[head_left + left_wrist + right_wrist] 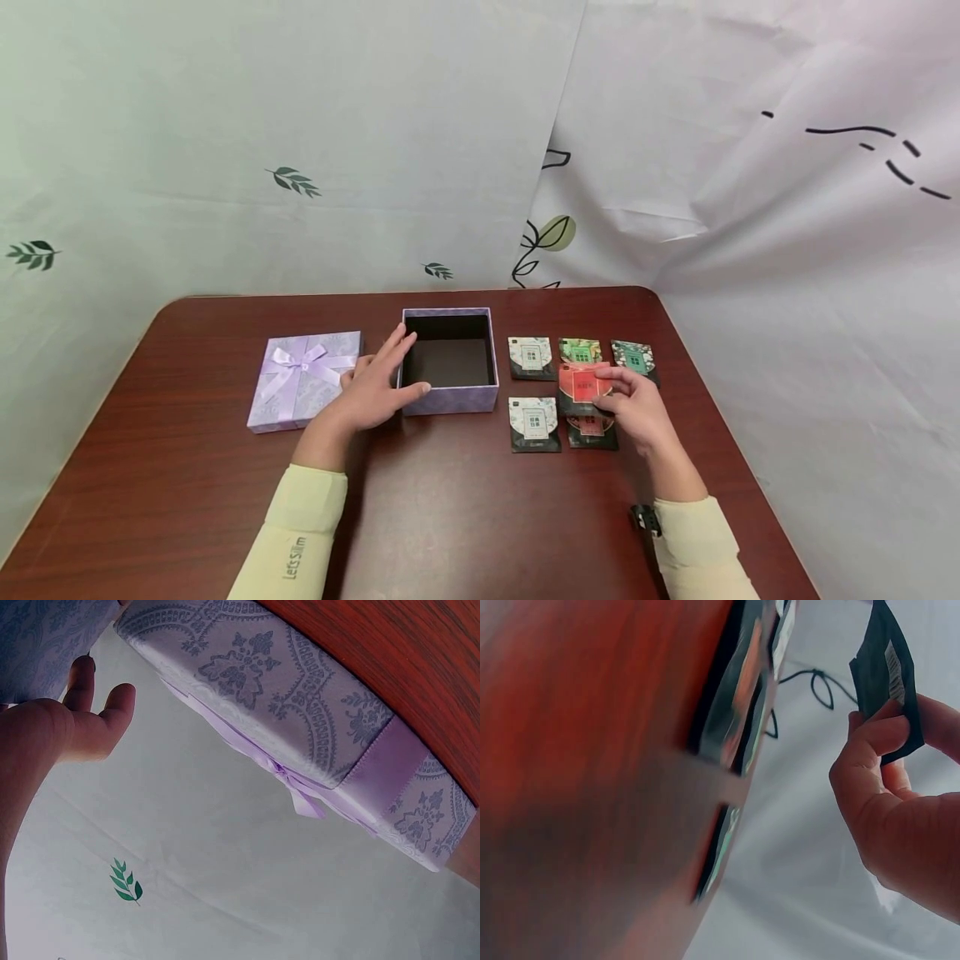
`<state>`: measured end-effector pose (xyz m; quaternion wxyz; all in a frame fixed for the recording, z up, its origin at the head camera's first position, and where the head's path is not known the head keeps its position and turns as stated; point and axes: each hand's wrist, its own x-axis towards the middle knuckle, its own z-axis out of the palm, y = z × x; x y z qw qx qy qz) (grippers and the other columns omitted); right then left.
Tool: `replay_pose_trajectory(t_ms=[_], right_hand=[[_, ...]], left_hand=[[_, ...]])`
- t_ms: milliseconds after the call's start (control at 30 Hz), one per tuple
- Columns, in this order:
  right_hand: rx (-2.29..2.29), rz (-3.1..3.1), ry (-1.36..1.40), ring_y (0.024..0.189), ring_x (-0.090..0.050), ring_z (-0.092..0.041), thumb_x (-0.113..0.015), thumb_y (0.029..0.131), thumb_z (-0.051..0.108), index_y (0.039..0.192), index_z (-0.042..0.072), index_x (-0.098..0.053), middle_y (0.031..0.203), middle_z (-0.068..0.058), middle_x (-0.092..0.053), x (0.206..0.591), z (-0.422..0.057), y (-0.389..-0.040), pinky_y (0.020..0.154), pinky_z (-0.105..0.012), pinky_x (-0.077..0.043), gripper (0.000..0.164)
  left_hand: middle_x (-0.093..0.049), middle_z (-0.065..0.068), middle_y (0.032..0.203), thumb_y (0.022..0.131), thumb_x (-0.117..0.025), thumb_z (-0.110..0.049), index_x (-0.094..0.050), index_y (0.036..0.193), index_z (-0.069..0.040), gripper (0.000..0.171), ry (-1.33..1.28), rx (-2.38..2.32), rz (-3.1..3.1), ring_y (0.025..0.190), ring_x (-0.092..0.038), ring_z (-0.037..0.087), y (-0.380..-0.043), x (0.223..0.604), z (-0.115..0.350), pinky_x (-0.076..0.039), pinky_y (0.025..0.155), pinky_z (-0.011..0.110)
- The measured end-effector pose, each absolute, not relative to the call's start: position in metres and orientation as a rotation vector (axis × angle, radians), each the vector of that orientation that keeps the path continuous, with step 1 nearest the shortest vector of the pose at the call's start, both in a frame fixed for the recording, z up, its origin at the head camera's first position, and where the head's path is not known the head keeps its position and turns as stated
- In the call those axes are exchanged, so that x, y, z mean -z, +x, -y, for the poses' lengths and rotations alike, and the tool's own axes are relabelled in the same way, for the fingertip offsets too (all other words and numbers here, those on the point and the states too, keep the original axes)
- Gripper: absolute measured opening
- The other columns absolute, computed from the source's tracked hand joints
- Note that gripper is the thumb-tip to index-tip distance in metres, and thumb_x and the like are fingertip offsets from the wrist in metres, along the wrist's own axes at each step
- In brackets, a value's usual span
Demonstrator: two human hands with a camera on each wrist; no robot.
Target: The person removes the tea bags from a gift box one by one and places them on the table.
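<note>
Between thumb and fingers, my right hand [636, 408] pinches a red and black sachet [581, 388], raised above the other sachets; its dark back with a barcode shows in the right wrist view, where the sachet [881, 671] is clear of the table. My left hand [375, 387] lies at the left front corner of an open lilac box [450, 398], fingers extended over its left side and thumb over the front rim. The box's dark inside holds nothing visible. In the left wrist view the fingers [116, 712] are beside the box wall [52, 645], partly out of frame.
Left of the box lies its lilac lid [303, 379] with a ribbon bow. On the right are two white sachets [531, 357], a green-yellow sachet [581, 350], a green sachet [634, 358] and another red sachet [592, 432], partly covered. A fabric backdrop hangs behind the brown table [450, 517].
</note>
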<state>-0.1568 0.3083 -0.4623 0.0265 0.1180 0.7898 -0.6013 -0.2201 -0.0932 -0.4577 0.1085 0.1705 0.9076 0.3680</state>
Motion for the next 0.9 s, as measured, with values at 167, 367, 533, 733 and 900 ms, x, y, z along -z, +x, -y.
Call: replay_pose_trajectory(t_ms=[167, 367, 533, 733, 900], right_hand=[[1.841, -2.464, 0.387, 0.086, -0.06, -0.013, -0.062, 0.091, -0.008, 0.131, -0.007, -0.054, 0.127, -0.025, -0.059, 0.465, -0.321, -0.149, 0.072, -0.027, -0.053, 0.041], [1.806, -2.499, 0.44, 0.082, -0.06, -0.01, -0.062, 0.09, -0.009, 0.132, -0.009, -0.053, 0.122, -0.026, -0.062, 0.468, -0.339, -0.14, 0.071, -0.025, -0.052, 0.042], [1.753, -2.532, 0.441, 0.082, -0.061, -0.01, -0.06, 0.09, -0.008, 0.132, -0.009, -0.053, 0.117, -0.023, -0.064, 0.472, -0.356, -0.133, 0.07, -0.027, -0.052, 0.042], [1.676, -2.56, 0.503, 0.081, -0.058, -0.01, -0.06, 0.09, -0.007, 0.133, -0.007, -0.053, 0.113, -0.017, -0.065, 0.475, -0.371, -0.126, 0.068, -0.03, -0.05, 0.044], [1.626, -2.574, 0.549, 0.081, -0.056, -0.012, -0.061, 0.089, -0.007, 0.132, -0.007, -0.054, 0.107, -0.014, -0.065, 0.477, -0.379, -0.122, 0.066, -0.031, -0.049, 0.043]], left_hand=[[-0.001, -0.007, 0.167, 0.094, -0.067, -0.043, -0.022, 0.161, -0.021, 0.084, 0.496, -1.085, -2.667, 0.139, -0.012, 0.057, -0.22, 0.458, 0.093, -0.004, 0.096, 0.077], [-0.001, -0.007, 0.167, 0.095, -0.068, -0.041, -0.022, 0.161, -0.021, 0.083, 0.491, -1.083, -2.668, 0.139, -0.014, 0.055, -0.22, 0.458, 0.093, -0.004, 0.095, 0.078], [-0.001, -0.007, 0.167, 0.094, -0.067, -0.043, -0.023, 0.161, -0.021, 0.083, 0.495, -1.081, -2.669, 0.138, -0.015, 0.054, -0.22, 0.458, 0.093, -0.005, 0.095, 0.077], [-0.002, -0.006, 0.167, 0.094, -0.066, -0.047, -0.023, 0.161, -0.021, 0.085, 0.51, -1.084, -2.671, 0.139, -0.013, 0.056, -0.22, 0.458, 0.093, -0.005, 0.096, 0.076], [-0.002, -0.006, 0.167, 0.093, -0.067, -0.047, -0.023, 0.161, -0.021, 0.084, 0.514, -1.09, -2.67, 0.138, -0.014, 0.056, -0.22, 0.457, 0.093, -0.005, 0.095, 0.076]])
